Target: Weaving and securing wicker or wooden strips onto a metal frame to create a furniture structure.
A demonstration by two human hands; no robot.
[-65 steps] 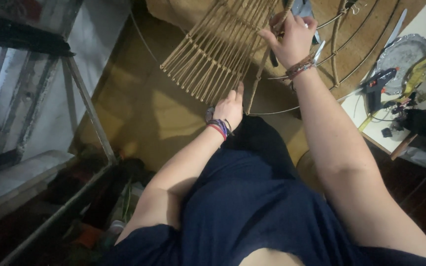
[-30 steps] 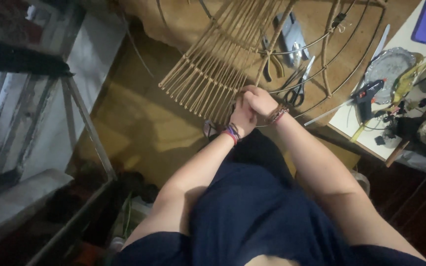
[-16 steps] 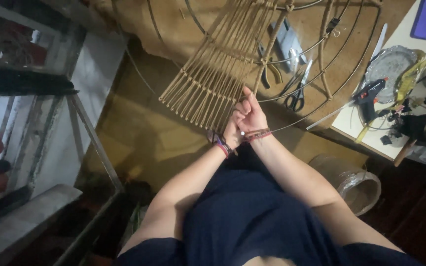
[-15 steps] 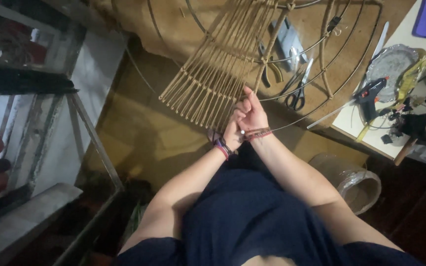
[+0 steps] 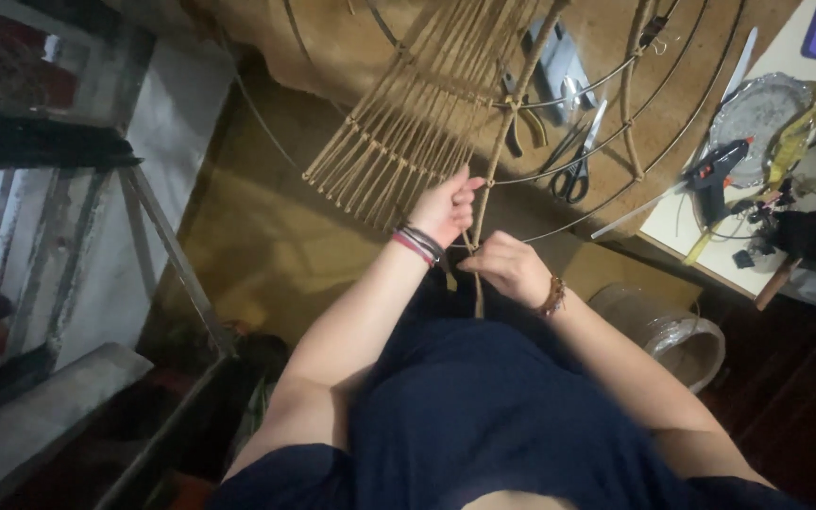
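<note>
Gripping jute cord [image 5: 486, 179] | right hand [image 5: 512, 268] lowered, apart from left hand [image 5: 444, 205]

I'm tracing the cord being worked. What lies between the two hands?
In the head view, one tan cord runs down between the left hand and the right hand; both hands grip it, close together, with nothing else between them.

Both hands [image 5: 479, 236] on jute cord [image 5: 493, 170] — taut
</note>
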